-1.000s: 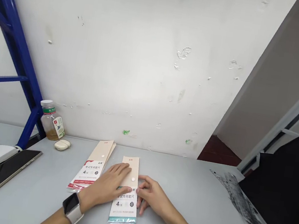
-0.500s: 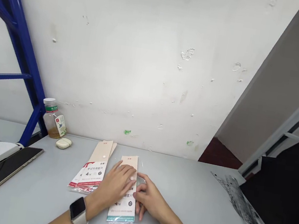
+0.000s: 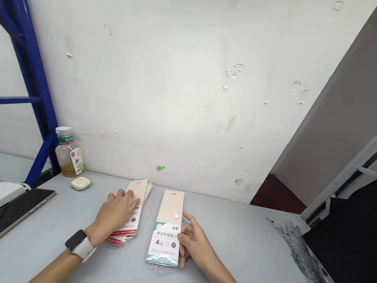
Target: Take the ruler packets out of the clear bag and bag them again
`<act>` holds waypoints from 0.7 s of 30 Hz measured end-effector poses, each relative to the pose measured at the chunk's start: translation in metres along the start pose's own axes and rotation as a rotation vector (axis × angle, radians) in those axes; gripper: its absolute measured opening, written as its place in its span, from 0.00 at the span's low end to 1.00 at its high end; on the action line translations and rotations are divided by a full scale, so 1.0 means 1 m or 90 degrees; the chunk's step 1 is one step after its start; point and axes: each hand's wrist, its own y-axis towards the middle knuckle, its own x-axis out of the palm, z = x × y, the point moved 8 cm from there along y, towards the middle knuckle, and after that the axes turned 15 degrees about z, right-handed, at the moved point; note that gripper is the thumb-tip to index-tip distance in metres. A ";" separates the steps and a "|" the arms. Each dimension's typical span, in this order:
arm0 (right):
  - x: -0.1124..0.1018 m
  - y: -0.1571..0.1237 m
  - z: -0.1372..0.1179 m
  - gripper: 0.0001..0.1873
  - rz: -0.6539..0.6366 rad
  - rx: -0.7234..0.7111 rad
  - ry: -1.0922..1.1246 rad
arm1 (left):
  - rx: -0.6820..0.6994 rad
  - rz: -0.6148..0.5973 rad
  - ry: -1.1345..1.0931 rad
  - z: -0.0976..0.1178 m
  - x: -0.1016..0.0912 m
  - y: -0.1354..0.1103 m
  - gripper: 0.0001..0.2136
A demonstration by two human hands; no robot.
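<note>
Right hand (image 3: pixel 198 247) pinches teal packet (image 3: pixel 166 228); left hand (image 3: pixel 114 212), grip unclear, covers red packets (image 3: pixel 126 232) beside it, which dragging could skew

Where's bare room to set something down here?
Right of the right hand, before the black-streaked patch; also between the black-screened device and left hand. The middle is crowded: red-banded packets under the left hand, the teal-banded packet beside the right.

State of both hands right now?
Left hand: open, fingers spread over the flat beige, red-striped, plastic-sleeved packs.
Right hand: curled at the right edge of the flat beige, teal-striped, plastic-sleeved pack; grip cannot be told.
</note>
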 end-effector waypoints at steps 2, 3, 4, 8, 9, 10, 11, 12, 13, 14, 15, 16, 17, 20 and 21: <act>-0.002 0.001 -0.003 0.37 -0.001 -0.010 0.019 | 0.009 -0.001 -0.039 0.011 0.004 -0.004 0.16; -0.003 0.001 -0.005 0.37 0.003 -0.015 0.028 | 0.016 -0.003 -0.063 0.018 0.006 -0.006 0.15; -0.004 0.002 -0.007 0.38 0.008 -0.021 0.034 | 0.029 -0.006 -0.088 0.026 0.008 -0.009 0.14; -0.011 0.003 -0.012 0.37 0.030 -0.032 0.012 | 0.045 -0.015 -0.178 0.051 0.017 -0.022 0.14; -0.012 0.004 -0.011 0.37 0.033 -0.031 -0.001 | 0.040 -0.016 -0.198 0.056 0.018 -0.025 0.15; -0.014 0.005 -0.010 0.37 0.039 -0.031 -0.010 | 0.036 -0.018 -0.216 0.060 0.020 -0.028 0.16; -0.016 0.006 -0.008 0.37 0.045 -0.032 -0.016 | 0.034 -0.021 -0.231 0.063 0.021 -0.031 0.16; -0.017 0.008 -0.007 0.37 0.051 -0.034 -0.020 | 0.038 -0.027 -0.248 0.067 0.021 -0.033 0.16; -0.018 0.009 -0.006 0.36 0.053 -0.036 -0.024 | 0.044 -0.034 -0.269 0.071 0.021 -0.036 0.16; -0.018 0.010 -0.005 0.35 0.050 -0.039 -0.030 | 0.054 -0.041 -0.294 0.075 0.021 -0.038 0.16; -0.017 0.012 -0.004 0.34 0.044 -0.045 -0.035 | 0.064 -0.047 -0.319 0.079 0.019 -0.039 0.17; -0.017 0.013 -0.005 0.33 0.042 -0.055 -0.036 | 0.072 -0.051 -0.341 0.082 0.018 -0.041 0.17; -0.017 0.014 -0.007 0.33 0.044 -0.067 -0.035 | 0.078 -0.053 -0.356 0.084 0.016 -0.042 0.18; -0.021 0.015 -0.014 0.28 0.069 -0.103 -0.047 | 0.119 -0.076 -0.351 0.089 0.013 -0.045 0.22; -0.022 0.015 -0.016 0.25 0.074 -0.112 -0.070 | 0.148 -0.098 -0.342 0.092 0.014 -0.048 0.26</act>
